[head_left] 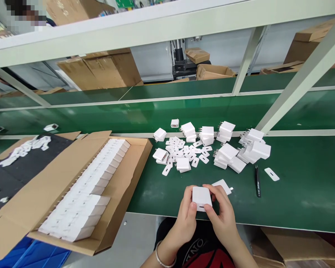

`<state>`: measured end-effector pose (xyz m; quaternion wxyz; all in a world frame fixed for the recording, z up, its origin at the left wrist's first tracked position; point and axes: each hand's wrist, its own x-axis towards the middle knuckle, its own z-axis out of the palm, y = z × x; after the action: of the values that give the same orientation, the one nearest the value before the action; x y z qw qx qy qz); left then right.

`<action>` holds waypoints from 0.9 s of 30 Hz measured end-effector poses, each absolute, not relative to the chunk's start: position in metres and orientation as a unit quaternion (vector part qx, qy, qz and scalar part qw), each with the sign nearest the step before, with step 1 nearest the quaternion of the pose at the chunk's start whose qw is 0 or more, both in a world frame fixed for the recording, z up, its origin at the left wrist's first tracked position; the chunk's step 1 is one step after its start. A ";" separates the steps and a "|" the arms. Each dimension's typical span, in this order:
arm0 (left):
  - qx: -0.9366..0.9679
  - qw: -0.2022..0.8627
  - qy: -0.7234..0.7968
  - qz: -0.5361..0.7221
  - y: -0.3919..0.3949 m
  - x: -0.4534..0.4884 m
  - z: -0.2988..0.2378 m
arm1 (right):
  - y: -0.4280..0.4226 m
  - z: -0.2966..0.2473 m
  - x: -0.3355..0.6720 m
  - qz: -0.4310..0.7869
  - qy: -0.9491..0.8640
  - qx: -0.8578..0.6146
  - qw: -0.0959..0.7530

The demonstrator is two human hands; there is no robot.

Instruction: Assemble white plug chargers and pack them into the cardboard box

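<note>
A white charger (201, 197) is held between both hands just above the table's front edge, its slotted end facing me. My left hand (186, 216) grips its left side, and my right hand (222, 212) grips the right, thumbs near the slotted end. Behind my right fingers lies a white flat piece with a small tab (223, 186). Farther back is a pile of small white slotted cover plates (187, 150), with several more chargers (226, 154) grouped around it. Black tweezers (257, 181) and a single cover plate (271, 174) lie to the right.
At left, an open cardboard box (134, 167) holds rows of white chargers and overhangs the table edge. A black mat (5, 182) with white pieces lies beyond it. A pale metal frame (284, 93) rises from the green table (304, 186). Part of a person shows at top left.
</note>
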<state>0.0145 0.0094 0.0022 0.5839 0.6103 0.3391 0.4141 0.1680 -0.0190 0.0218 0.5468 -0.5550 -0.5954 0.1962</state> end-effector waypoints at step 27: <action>0.450 0.650 0.353 0.500 0.034 -0.018 0.033 | -0.024 0.024 0.189 0.160 -0.624 -0.580 0.498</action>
<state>-0.0184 0.0336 0.0330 0.6501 0.4505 0.3527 0.5001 0.1892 -0.0238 0.0241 0.4983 -0.5804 -0.6237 0.1604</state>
